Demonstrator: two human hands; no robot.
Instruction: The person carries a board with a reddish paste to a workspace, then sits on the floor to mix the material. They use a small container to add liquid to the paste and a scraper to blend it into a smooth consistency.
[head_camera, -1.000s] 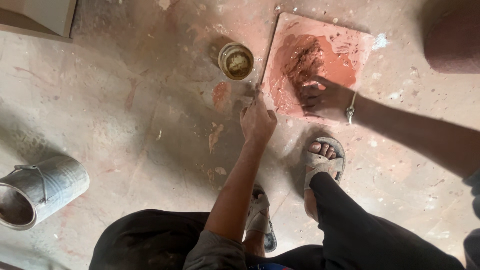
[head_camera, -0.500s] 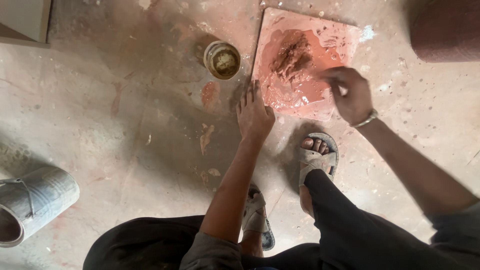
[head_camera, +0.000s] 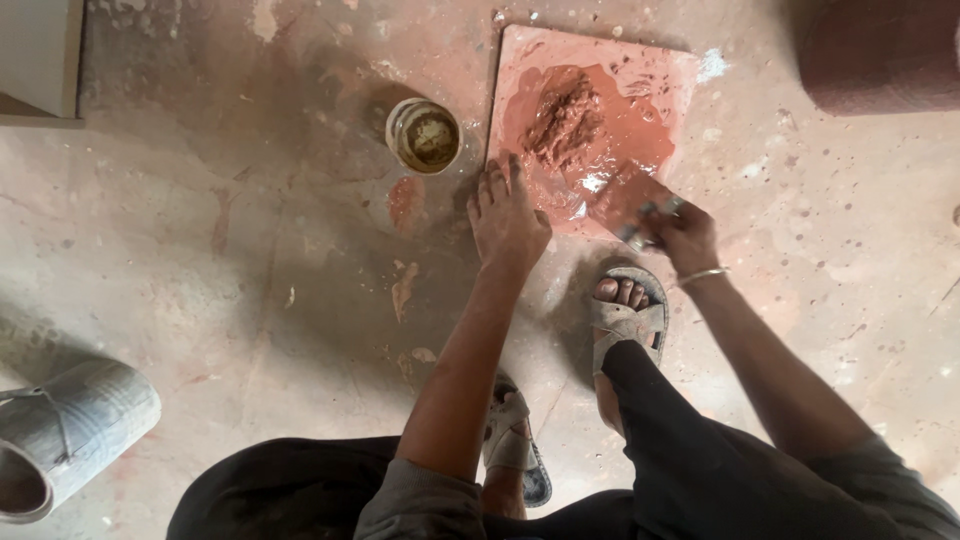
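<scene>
A square tile (head_camera: 655, 70) lies on the floor, smeared with reddish-brown paste (head_camera: 565, 120) that is heaped near its middle. My left hand (head_camera: 505, 215) rests flat on the floor with its fingers spread, the fingertips on the tile's near left edge. My right hand (head_camera: 680, 235) grips a scraper (head_camera: 625, 200) whose flat blade, coated in the red paste, lies against the tile's near edge. A thin bangle sits on that wrist.
A small round tin (head_camera: 424, 135) with brownish contents stands left of the tile. A grey metal bucket (head_camera: 70, 430) lies on its side at the lower left. My sandalled feet (head_camera: 625, 310) are just below the tile. A dark red block (head_camera: 880, 55) sits top right.
My right hand left the middle of the paste and drew back toward the tile's near right edge, now with the scraper's blade showing. My left hand stayed planted at the tile's left edge.
</scene>
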